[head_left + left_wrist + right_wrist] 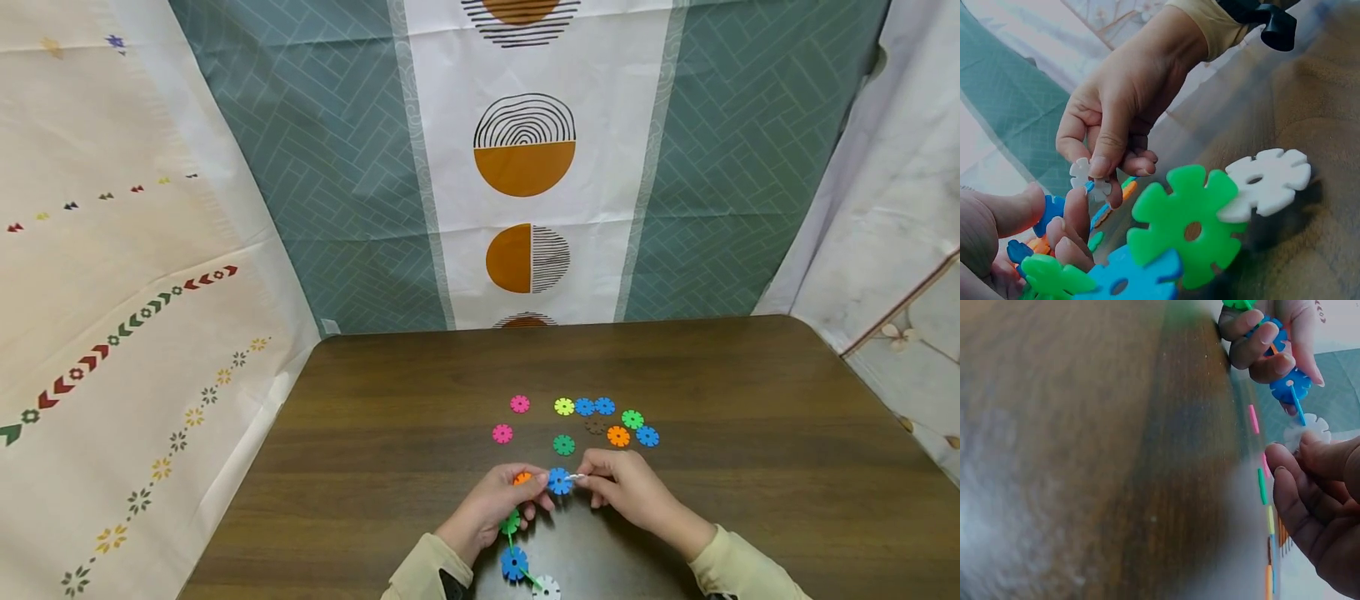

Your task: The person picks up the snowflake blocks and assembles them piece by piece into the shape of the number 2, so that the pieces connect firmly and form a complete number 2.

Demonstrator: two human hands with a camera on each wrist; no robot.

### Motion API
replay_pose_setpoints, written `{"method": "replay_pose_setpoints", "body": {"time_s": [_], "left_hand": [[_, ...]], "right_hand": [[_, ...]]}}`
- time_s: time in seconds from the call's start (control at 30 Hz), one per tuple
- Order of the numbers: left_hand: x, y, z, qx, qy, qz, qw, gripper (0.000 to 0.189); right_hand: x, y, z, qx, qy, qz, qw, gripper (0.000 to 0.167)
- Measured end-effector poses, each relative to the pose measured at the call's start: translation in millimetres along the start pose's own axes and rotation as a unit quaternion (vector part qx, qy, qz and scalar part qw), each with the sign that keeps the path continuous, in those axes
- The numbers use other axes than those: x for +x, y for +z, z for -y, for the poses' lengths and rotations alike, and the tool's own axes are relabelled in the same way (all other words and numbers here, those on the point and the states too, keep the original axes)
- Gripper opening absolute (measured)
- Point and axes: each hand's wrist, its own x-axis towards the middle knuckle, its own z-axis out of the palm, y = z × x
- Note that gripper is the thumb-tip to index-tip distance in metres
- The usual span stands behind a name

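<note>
Chain of flat slotted discs (514, 563) held up between two hands, over the near part of the worktop (337, 467). Left hand (491, 497) pinches the blue end disc (560, 481) with thumb and fingers, chain running back past the palm: orange, green, blue, green, white. Right hand (626, 490) grips a whitish disc (1079, 170) by thumb and fingertip, right at the blue one; can't tell how deep it's slotted.

Discs are thin, smooth, plastic-looking; round, petal-edged, small centre hole, joined crosswise so some show edge-on. Can't tell if the chain's near end rests on wood.

Loose discs lie flat beyond the hands: two pink (502, 433), one yellow (564, 407), three blue (647, 437), two green (633, 419), one orange (618, 437), one brown (596, 427).

Worktop brown, wood-grained, round-cornered at the far edge; wide bare wood either side. Patterned teal-and-white cloth (352, 167) hangs behind.
</note>
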Motion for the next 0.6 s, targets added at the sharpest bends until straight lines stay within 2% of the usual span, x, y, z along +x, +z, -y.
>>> {"method": "replay_pose_setpoints", "body": {"time_s": [0.13,0.37,0.47,0.6], "left_hand": [[-1.8,-2.5,-0.7,0.013,-0.006,-0.002,0.9999,0.03],[-6.5,-4.1,-3.9,0.015,-0.009,-0.004,0.9998,0.028],[-7.4,-4.9,-3.5,0.014,-0.009,-0.003,0.9999,0.028],[-8.1,-6.2,-2.9,0.014,-0.009,-0.004,0.9999,0.028]], "right_hand": [[1.4,-2.3,1.3,0.025,0.014,0.027,0.9992,0.002],[4.5,-16.6,0.6,0.014,0.033,0.054,0.9979,0.015],[7.6,-21.6,-1.4,0.008,0.035,0.054,0.9979,0.013],[17.0,-21.3,-5.8,-0.016,0.037,0.035,0.9986,0.009]]}}
